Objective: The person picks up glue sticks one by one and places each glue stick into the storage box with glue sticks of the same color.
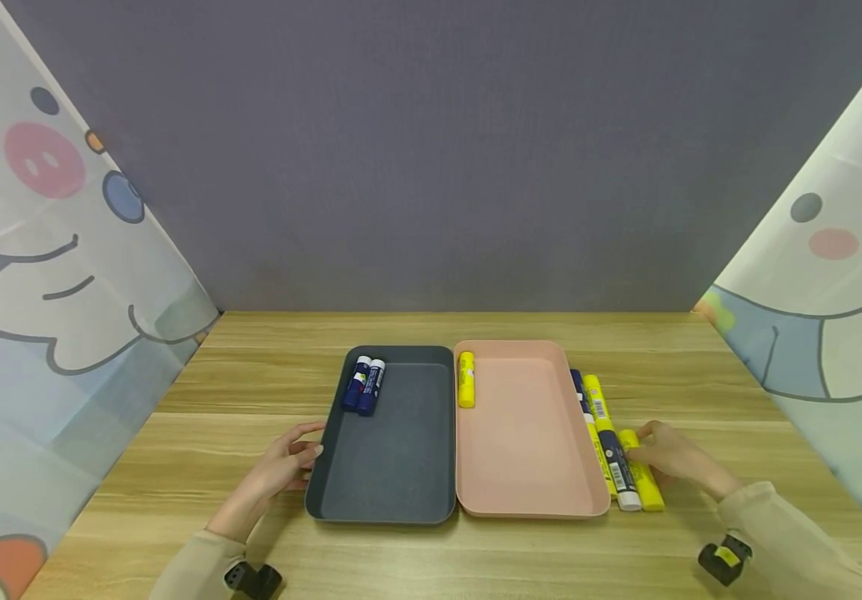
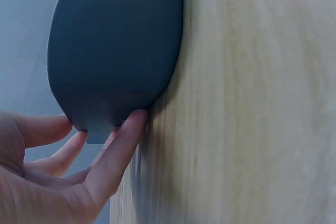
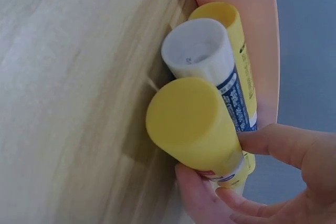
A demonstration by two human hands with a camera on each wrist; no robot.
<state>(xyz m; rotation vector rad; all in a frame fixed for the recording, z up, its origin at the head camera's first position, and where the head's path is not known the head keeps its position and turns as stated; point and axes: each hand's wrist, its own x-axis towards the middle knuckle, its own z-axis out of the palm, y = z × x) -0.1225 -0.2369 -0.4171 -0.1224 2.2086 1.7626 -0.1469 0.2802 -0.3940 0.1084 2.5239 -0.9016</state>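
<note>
My right hand [image 1: 673, 452] is at the right of the pink tray, its thumb and fingers pinching a yellow glue stick [image 3: 184, 114]. Beside that stick lies a dark blue glue stick with a white cap [image 1: 617, 471], and a yellow glue stick [image 3: 245, 61] lies between it and the pink tray's wall. My left hand [image 1: 281, 464] rests its fingertips against the left side of the dark grey tray [image 2: 115, 40], fingers loosely extended. Two blue glue sticks with white caps [image 1: 372, 387] lie in the grey tray's far left corner.
The pink tray [image 1: 532, 467] stands against the grey one, with a yellow glue stick [image 1: 466, 379] in its far left corner. Farther back along its right side lie another yellow stick [image 1: 596, 400] and a blue one [image 1: 577, 387]. A grey panel [image 1: 446, 167] stands behind the wooden table [image 1: 266, 358].
</note>
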